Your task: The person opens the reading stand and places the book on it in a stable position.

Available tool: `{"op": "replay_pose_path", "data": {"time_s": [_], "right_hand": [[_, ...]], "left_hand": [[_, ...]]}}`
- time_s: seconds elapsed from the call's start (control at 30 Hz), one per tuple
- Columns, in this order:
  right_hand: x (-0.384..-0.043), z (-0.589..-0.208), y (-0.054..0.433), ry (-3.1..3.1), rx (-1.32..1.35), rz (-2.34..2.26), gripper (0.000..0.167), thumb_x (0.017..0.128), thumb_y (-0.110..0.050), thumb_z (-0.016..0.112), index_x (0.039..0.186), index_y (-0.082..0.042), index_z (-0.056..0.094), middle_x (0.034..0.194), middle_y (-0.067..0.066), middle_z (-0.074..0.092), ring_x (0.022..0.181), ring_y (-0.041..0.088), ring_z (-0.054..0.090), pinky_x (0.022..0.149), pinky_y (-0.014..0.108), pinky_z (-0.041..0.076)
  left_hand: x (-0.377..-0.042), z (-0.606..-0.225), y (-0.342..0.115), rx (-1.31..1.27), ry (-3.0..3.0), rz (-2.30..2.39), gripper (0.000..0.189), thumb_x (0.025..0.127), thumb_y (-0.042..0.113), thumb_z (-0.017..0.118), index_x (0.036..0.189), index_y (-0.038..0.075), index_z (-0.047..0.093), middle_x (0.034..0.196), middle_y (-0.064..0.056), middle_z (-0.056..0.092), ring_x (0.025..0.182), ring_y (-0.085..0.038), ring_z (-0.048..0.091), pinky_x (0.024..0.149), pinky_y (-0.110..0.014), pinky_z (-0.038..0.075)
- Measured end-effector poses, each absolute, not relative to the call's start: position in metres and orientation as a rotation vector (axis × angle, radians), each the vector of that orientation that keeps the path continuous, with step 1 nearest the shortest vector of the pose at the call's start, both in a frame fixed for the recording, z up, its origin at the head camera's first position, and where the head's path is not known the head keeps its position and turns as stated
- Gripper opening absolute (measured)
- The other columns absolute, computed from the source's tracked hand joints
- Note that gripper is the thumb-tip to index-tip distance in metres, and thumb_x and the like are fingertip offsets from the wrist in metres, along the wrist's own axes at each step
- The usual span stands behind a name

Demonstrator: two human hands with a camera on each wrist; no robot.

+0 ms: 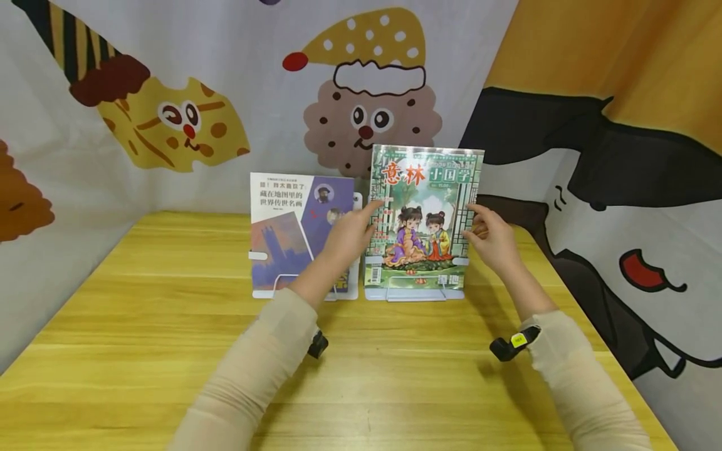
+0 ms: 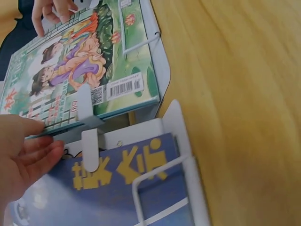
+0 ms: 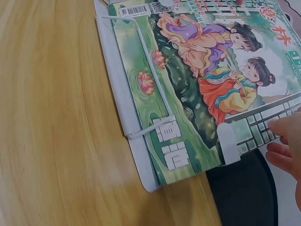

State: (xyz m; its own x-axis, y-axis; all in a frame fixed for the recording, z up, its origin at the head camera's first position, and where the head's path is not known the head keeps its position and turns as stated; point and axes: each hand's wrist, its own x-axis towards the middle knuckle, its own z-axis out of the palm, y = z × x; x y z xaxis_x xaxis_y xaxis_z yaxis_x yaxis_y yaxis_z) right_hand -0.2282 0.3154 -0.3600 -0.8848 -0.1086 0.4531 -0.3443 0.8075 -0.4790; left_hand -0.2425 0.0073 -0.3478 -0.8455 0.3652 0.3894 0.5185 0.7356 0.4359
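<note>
A green illustrated magazine (image 1: 420, 200) stands upright in a white book stand (image 1: 414, 294), its cover showing two cartoon children. My left hand (image 1: 345, 241) pinches its left edge, thumb on the cover and the other fingers beyond the edge. At the right edge my right hand (image 1: 495, 238) does the same, with the thumb (image 3: 284, 126) on the printed border. Small side clips and a wire rest hold the magazine's lower part, as the right wrist view shows. Just left is a purple-and-white book (image 1: 282, 250) in a second white stand (image 1: 354, 275), partly covered by my left hand and forearm.
Both stands rest side by side on a yellow wood-grain table (image 1: 383, 369). Behind the table hangs a curtain (image 1: 225, 37) with cartoon food figures. A dark and orange printed cloth (image 1: 637, 56) borders the right side. Each wrist wears a small black camera (image 1: 510, 344).
</note>
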Motion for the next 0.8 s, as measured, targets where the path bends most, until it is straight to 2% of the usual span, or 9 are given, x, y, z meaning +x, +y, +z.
{"op": "replay_pose_path", "data": {"time_s": [0.03,0.13,0.17,0.27,0.37,0.43,0.6,0.8], "right_hand": [[-0.228,-0.359,0.316,-2.593,0.351,0.792,0.059,0.086,0.001,0.07,0.14,-0.009,0.047,0.104,0.017,0.053,0.089,0.032,0.058,0.076,0.048,0.052],[-0.227,-0.356,0.318,-2.632,0.382,0.788,0.059,0.086,0.0,0.069,0.14,-0.008,0.046,0.105,0.017,0.053,0.089,0.033,0.059,0.076,0.049,0.052],[-0.225,-0.354,0.319,-2.644,0.389,0.787,0.059,0.086,0.0,0.069,0.141,-0.008,0.046,0.106,0.018,0.053,0.09,0.033,0.059,0.076,0.049,0.052],[-0.22,-0.347,0.322,-2.667,0.411,0.771,0.058,0.087,-0.002,0.069,0.14,-0.008,0.047,0.109,0.019,0.053,0.091,0.035,0.06,0.076,0.05,0.052],[-0.212,-0.335,0.328,-2.684,0.411,0.746,0.055,0.088,-0.002,0.068,0.139,-0.008,0.049,0.113,0.019,0.053,0.092,0.035,0.06,0.076,0.05,0.052],[-0.207,-0.327,0.333,-2.695,0.402,0.717,0.052,0.089,-0.004,0.067,0.138,-0.008,0.05,0.115,0.018,0.053,0.093,0.035,0.06,0.077,0.049,0.051],[-0.193,-0.315,0.349,-2.716,0.374,0.65,0.046,0.091,-0.007,0.065,0.135,-0.007,0.052,0.117,0.017,0.052,0.094,0.033,0.058,0.081,0.05,0.048],[-0.182,-0.309,0.369,-2.731,0.324,0.536,0.043,0.094,-0.017,0.062,0.134,-0.006,0.053,0.119,0.017,0.052,0.098,0.034,0.053,0.078,0.051,0.046]], "left_hand": [[-0.243,-0.346,0.007,-0.703,-2.677,-0.77,0.054,0.094,0.009,0.06,0.144,0.02,0.041,0.059,-0.004,0.054,0.041,-0.014,0.042,0.041,-0.025,0.04],[-0.243,-0.342,0.005,-0.737,-2.727,-0.774,0.056,0.095,0.009,0.058,0.146,0.021,0.038,0.055,-0.002,0.05,0.04,-0.013,0.041,0.042,-0.029,0.043],[-0.242,-0.34,0.003,-0.739,-2.746,-0.775,0.057,0.095,0.01,0.058,0.147,0.022,0.038,0.056,-0.002,0.05,0.041,-0.013,0.042,0.051,-0.032,0.05],[-0.24,-0.332,-0.005,-0.763,-2.774,-0.809,0.056,0.095,0.01,0.057,0.146,0.021,0.039,0.065,-0.001,0.056,0.043,-0.014,0.045,0.058,-0.04,0.051],[-0.236,-0.322,-0.019,-0.795,-2.767,-0.812,0.052,0.094,0.012,0.058,0.144,0.019,0.043,0.075,-0.001,0.06,0.045,-0.013,0.047,0.056,-0.036,0.049],[-0.231,-0.314,-0.03,-0.836,-2.746,-0.811,0.049,0.094,0.012,0.058,0.142,0.016,0.046,0.083,-0.001,0.062,0.046,-0.014,0.047,0.046,-0.031,0.044],[-0.218,-0.302,-0.064,-0.881,-2.73,-0.743,0.043,0.094,0.014,0.058,0.137,0.012,0.052,0.095,-0.005,0.066,0.053,-0.014,0.051,0.05,-0.029,0.043],[-0.207,-0.301,-0.111,-0.801,-2.682,-0.624,0.038,0.092,0.017,0.061,0.13,0.012,0.059,0.095,-0.005,0.069,0.065,-0.015,0.061,0.05,-0.031,0.046]]}}
